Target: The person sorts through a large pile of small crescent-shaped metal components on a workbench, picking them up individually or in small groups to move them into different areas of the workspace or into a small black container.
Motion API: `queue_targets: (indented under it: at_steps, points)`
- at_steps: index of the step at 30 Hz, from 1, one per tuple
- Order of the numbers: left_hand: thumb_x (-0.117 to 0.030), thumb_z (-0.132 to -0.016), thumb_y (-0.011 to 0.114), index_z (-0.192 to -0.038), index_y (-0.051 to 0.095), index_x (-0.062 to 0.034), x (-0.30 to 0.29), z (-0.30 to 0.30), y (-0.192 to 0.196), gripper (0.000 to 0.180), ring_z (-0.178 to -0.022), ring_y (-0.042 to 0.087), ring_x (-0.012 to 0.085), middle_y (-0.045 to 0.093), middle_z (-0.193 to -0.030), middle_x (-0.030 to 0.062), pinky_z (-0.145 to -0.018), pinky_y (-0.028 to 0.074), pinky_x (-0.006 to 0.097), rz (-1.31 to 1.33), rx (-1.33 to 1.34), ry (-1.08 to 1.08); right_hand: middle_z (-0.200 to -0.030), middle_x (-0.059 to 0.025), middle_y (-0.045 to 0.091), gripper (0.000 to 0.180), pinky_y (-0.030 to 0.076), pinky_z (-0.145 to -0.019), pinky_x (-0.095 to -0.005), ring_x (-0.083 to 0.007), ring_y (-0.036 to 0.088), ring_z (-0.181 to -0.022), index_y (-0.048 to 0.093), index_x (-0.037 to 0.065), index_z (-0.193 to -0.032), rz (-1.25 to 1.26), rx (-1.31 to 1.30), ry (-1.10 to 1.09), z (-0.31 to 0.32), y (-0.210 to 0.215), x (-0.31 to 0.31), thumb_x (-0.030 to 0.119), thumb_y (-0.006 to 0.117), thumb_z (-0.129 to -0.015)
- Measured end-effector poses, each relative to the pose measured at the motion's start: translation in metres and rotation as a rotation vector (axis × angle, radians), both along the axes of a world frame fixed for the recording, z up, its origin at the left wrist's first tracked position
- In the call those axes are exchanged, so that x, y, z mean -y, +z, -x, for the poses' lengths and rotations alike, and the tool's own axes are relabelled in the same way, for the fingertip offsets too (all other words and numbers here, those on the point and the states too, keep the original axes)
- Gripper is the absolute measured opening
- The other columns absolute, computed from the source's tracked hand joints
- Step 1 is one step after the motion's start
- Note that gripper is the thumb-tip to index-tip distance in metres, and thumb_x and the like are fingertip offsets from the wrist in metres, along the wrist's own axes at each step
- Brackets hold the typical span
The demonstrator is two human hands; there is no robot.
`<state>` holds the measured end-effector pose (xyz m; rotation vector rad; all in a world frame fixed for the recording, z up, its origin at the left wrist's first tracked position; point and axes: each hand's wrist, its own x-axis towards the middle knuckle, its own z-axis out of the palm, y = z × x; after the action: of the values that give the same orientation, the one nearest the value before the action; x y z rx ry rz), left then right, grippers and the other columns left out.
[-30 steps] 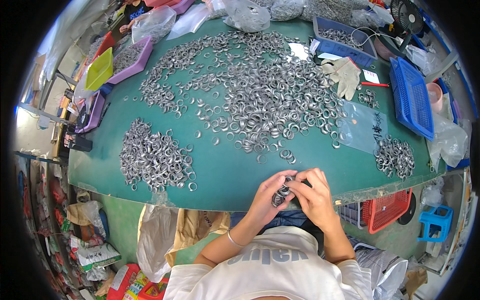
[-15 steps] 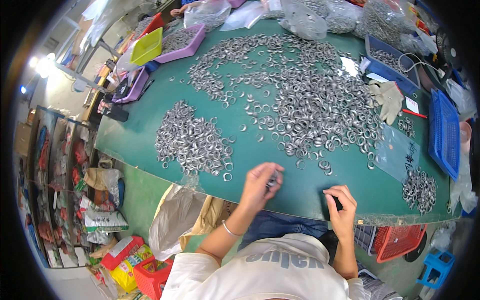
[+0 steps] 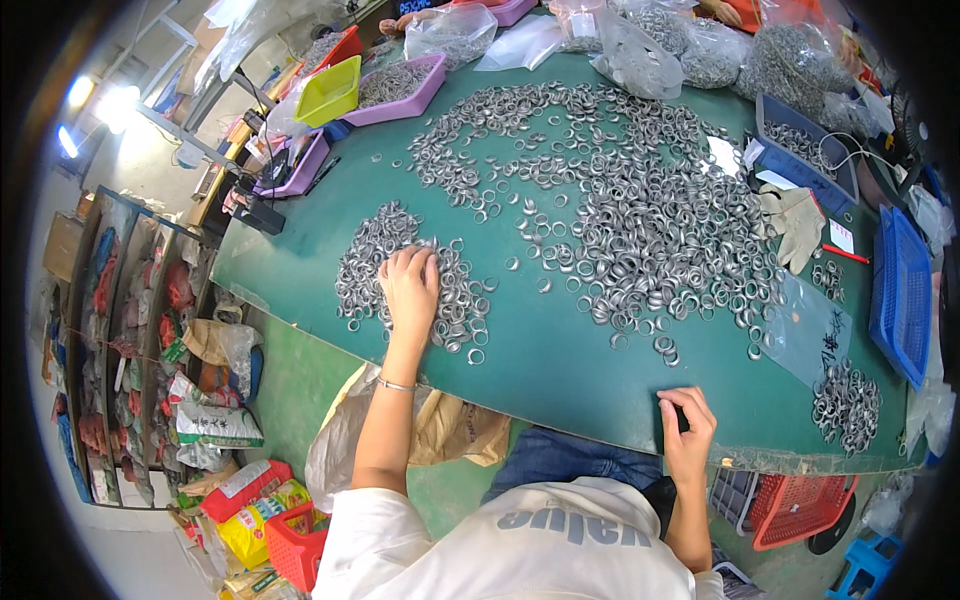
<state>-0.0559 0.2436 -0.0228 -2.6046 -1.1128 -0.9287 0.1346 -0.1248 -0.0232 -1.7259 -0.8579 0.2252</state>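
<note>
Left hand (image 3: 410, 285) is on the left pile of small grey metal rings (image 3: 371, 262), fingers curled; can't tell if gripping any. Right hand (image 3: 688, 430) half-open by the green tabletop's (image 3: 560, 385) near edge, no ring visible. Step looks like pile handling; lifting off calls for fingers clear of loose rings.

Green table (image 3: 540, 370) carries metal rings (image 3: 655, 235), 1 thin red stick (image 3: 846, 254).

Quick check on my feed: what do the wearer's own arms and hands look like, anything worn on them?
Both the left hand and right hand are ungloved. A thin, pale bracelet circles the left wrist; none shows on the right. Short white sleeves leave the forearms uncovered, with no cables visible.
</note>
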Motion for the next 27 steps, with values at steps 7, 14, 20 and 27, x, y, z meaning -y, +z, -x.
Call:
queue_targets:
  at_steps: [7,14,20,27]
  points:
    - [-0.022,-0.088,0.062,-0.106,0.065,-0.0062,0.002,0.002,0.002,0.024,-0.111,0.052,0.0289,0.058,-0.115,0.0108,-0.105,0.028,0.053,0.101,-0.002,0.044,-0.08,-0.0124,0.061,0.007,0.045,-0.071,-0.0324,-0.0258,0.057,-0.075,0.064,-0.003,-0.085,0.009,-0.015,0.013,0.0,0.001,0.0,-0.006,0.061,-0.079]
    - [-0.02,-0.087,0.063,-0.115,0.06,-0.0056,0.043,0.0,0.053,0.032,-0.116,0.049,0.034,0.052,-0.123,0.0158,-0.107,0.024,0.056,0.166,0.032,-0.014,-0.082,-0.0126,0.061,0.007,0.045,-0.074,-0.0326,-0.0267,0.057,-0.078,0.065,-0.002,-0.085,0.026,0.056,-0.075,-0.01,0.014,0.001,-0.004,0.062,-0.079]
    - [-0.011,-0.081,0.067,-0.114,0.058,-0.0062,0.135,-0.016,0.082,0.035,-0.115,0.049,0.0336,0.053,-0.121,0.0137,-0.106,0.027,0.052,0.406,0.124,-0.264,-0.106,-0.0129,0.056,0.035,0.042,-0.084,-0.0393,-0.0315,0.05,-0.098,0.062,0.002,-0.107,0.217,0.387,0.036,-0.036,0.023,-0.027,0.004,0.069,-0.073]
    - [-0.006,-0.082,0.065,-0.117,0.058,-0.0025,0.2,-0.039,0.047,0.035,-0.11,0.055,0.0321,0.056,-0.118,0.0158,-0.094,0.044,0.04,0.871,0.206,-0.586,-0.094,-0.0079,0.06,0.014,0.038,-0.078,-0.0382,-0.0276,0.053,-0.091,0.062,0.003,-0.086,0.259,0.461,-0.012,-0.033,0.004,-0.036,0.004,0.069,-0.074]
